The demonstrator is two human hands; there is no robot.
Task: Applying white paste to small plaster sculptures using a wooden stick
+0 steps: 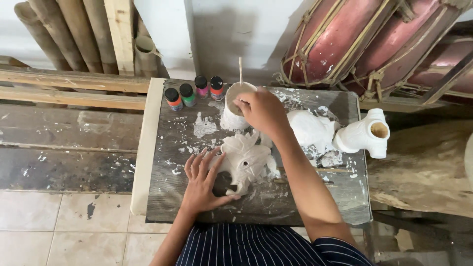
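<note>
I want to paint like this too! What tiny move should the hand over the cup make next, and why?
Probably lift the right hand out of the white cup and bring the stick across to the white carved mask. The right hand is at the cup's mouth, and the left hand already rests flat against the mask, steadying it on the paint-splattered board.

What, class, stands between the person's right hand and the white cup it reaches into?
Nothing visible does. The right hand is already at the rim of the white cup, by the stick in it. The left hand rests against the white carving.
</note>
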